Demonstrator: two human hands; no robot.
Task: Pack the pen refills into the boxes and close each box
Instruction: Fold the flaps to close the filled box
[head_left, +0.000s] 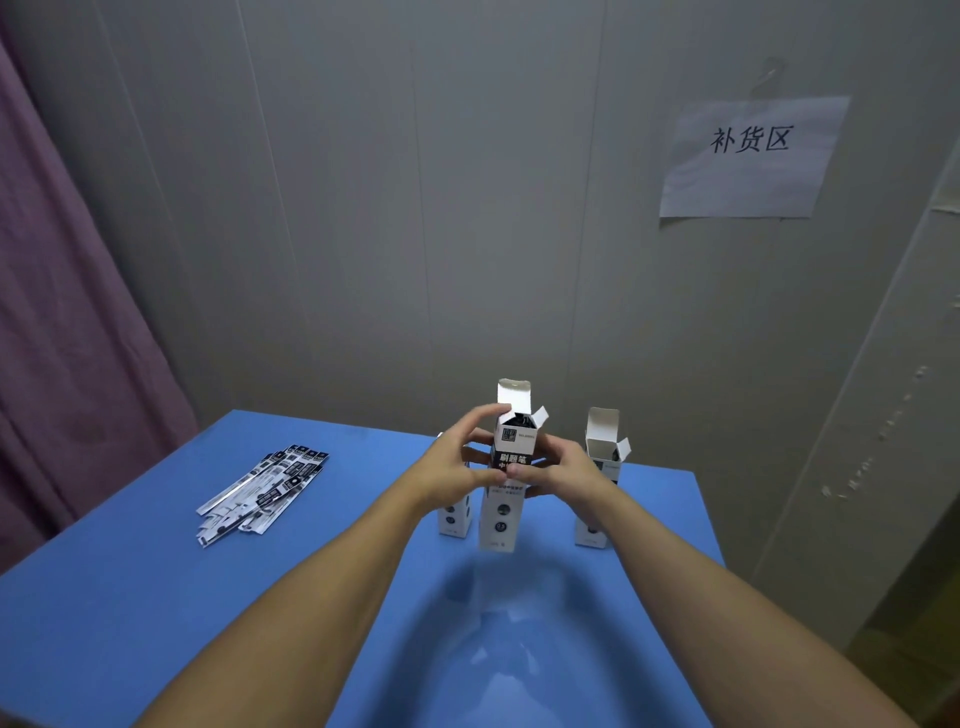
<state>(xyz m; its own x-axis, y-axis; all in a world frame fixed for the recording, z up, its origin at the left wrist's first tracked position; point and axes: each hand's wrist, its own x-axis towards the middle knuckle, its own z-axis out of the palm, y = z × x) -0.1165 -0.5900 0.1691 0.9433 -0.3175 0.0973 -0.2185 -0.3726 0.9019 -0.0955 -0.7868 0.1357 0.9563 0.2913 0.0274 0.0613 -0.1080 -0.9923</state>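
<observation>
Head view: we grip the middle box (505, 499) upright above the blue table (156, 597), left hand (451, 470) and right hand (558, 470) curled round its sides, top flaps open. Pen refills (262, 493) lie well left; another open box (602, 467) stands right.

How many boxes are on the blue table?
3. One box is held upright in the middle by both hands, its top flap open. A second box stands to its right, open too. A third box is mostly hidden behind the left hand. More could be hidden.
</observation>
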